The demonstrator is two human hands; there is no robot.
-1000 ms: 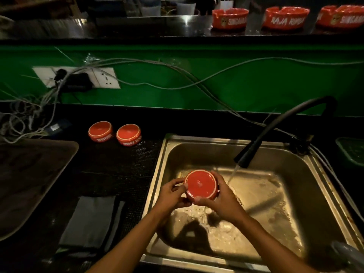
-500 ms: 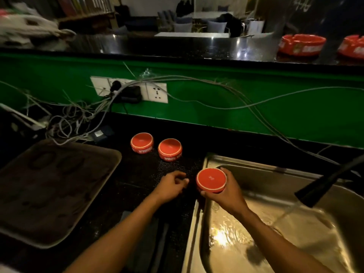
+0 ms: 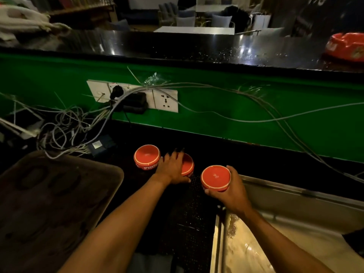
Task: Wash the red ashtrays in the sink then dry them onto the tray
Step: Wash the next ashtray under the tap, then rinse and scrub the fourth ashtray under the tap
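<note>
My right hand point(image 3: 234, 191) grips a round red ashtray point(image 3: 215, 177), upside down, just left of the steel sink point(image 3: 295, 196). Two more round red ashtrays stand upside down on the black counter. My left hand point(image 3: 172, 167) lies over the nearer one point(image 3: 188, 166), fingers spread across its top and thumb at its front edge. The other ashtray point(image 3: 146, 156) stands free to its left. A dark tray point(image 3: 49, 203) lies at the left.
A white socket strip point(image 3: 165, 100) with plugs and tangled grey cables point(image 3: 65, 127) sits on the green wall behind the counter. A larger red ashtray point(image 3: 345, 46) stands on the upper bar top at right. A perforated black mat point(image 3: 189, 219) lies between tray and sink.
My right hand carried the washed ashtray out of the sink to the counter's edge. My left hand let go of it and reached forward onto the middle ashtray. The view swung left.
</note>
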